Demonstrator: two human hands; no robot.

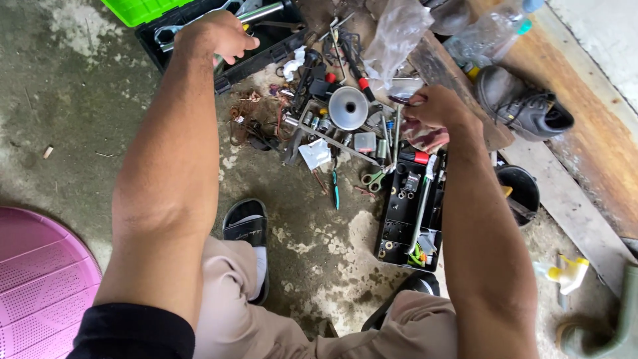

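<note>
Sorting, as I read it: early stage.

Landmark: steel funnel (348, 108), amid loose parts on the concrete floor (60, 100).
- Left hand (216, 36): far left of the funnel, clenched inside the black toolbox (279, 40); what it grips I cannot tell.
- Right hand (435, 113): just right of the funnel, pinching a small pink-red object (425, 138).
- Black parts tray (407, 219): below-right, partly filled.
- Scissors (374, 178), wires: unsorted.

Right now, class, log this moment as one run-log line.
left hand: reaching into black toolbox | right hand: closed on small item, unclear | metal funnel between hands
</note>
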